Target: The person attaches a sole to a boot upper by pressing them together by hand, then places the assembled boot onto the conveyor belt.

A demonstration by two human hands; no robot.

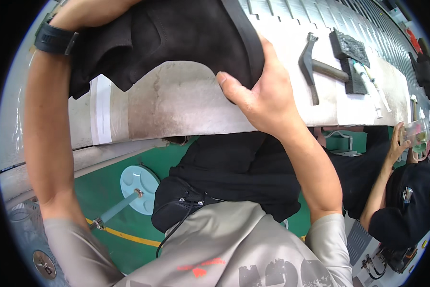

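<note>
A black suede-like boot [176, 38] is held up over the near edge of the workbench, partly cut off by the top of the picture. My right hand [267, 91] grips its right end, with the thumb on the near side and the fingers mostly hidden behind the thick sole. Bent over the boot's upper left side, my left hand [93, 13] holds it from above; its fingertips are out of sight. A dark watch [56, 39] is on my left wrist.
Right of the boot, a hammer [313, 67] lies beside dark blocks [349, 48] and white pen-like sticks [371, 88]. A person [406, 191] at the far right holds a clear plastic cup [417, 134]. Below the bench is a stool with a pale blue round part [139, 189].
</note>
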